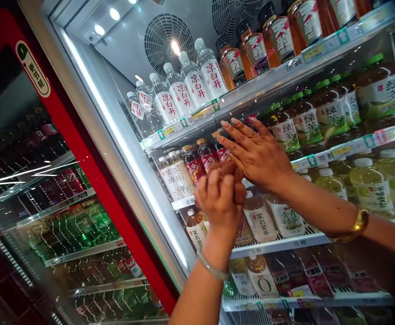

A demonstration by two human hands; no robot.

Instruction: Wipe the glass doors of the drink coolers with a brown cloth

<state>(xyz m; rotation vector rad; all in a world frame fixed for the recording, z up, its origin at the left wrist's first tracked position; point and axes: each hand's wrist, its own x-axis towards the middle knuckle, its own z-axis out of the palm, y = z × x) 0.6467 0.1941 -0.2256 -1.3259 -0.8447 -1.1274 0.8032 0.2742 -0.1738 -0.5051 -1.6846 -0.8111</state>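
My left hand [222,192] is raised in front of the drink shelves with its fingers curled tight. Whatever may be inside the fingers is hidden. Just above and right of it, my right hand [256,153] stretches its fingers out across the second shelf. Behind the hands stand red-labelled bottles [206,158] with orange caps, partly covered. White-labelled tea bottles [173,176] are left of them, and green tea bottles [283,131] with green caps are to the right. I cannot tell whether either hand touches a bottle.
Clear water bottles [187,88] and amber bottles [278,34] line the top shelf. Lower shelves carry pale tea bottles [260,221] and dark-pink bottles [315,273]. A red-framed door [92,171] stands on the left, with more drinks visible behind its glass.
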